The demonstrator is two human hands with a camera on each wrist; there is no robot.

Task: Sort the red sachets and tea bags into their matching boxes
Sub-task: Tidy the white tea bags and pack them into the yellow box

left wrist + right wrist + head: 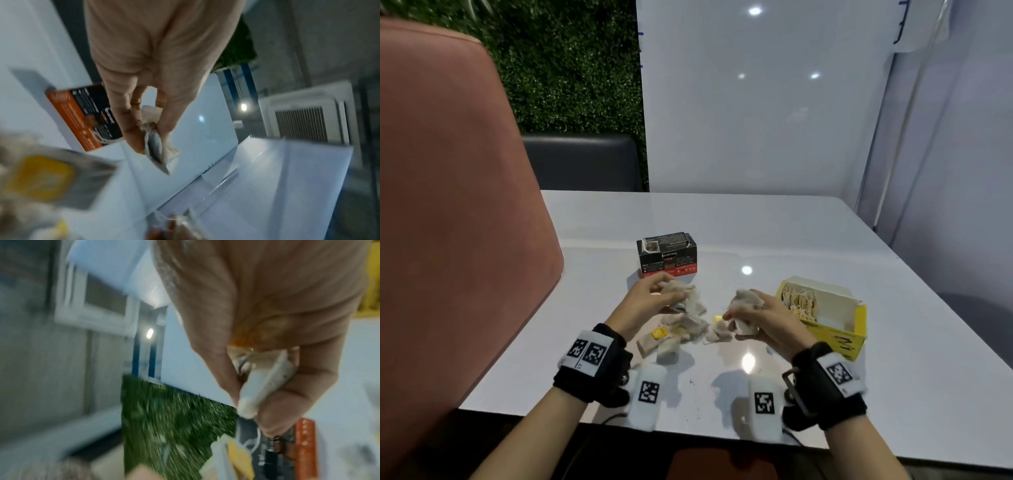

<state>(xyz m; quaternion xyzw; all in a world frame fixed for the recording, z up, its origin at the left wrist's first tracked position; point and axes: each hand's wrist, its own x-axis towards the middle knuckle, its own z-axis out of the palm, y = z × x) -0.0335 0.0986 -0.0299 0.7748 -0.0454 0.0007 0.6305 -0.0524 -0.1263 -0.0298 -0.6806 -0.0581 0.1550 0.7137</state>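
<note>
Scene: A person seated at a white tabletop (808, 240) sorts a loose heap of tea bags (681, 329), the landmark for all that follows.
Left hand: The left hand (650, 301), just above the heap's far-left side, pinches a pale tea bag (158, 152) between thumb and fingers; the wrist view shows it dangling from the fingertips (164, 129).
Right hand: The right hand (760, 318), at the heap's right edge, has its fingers curled round a small clutch of tea bags (265, 379).
Boxes: The yellow box (839, 337) stands open just right of the heap, with strings and bags already inside. The black-and-red box (667, 255) stands just behind the heap, its top open.
Red sachets: None shows loose on the tabletop; whether any lies under the heap cannot be told.
Step in hand: By the look of it, gathering tea bags from the heap, well into the sort, with several bags and yellow tags (659, 333) left lying.
Next move: Likely a short carry rightward to the yellow box; trailing strings could snag neighbours, so a clean lift clear of the heap is called for.
</note>
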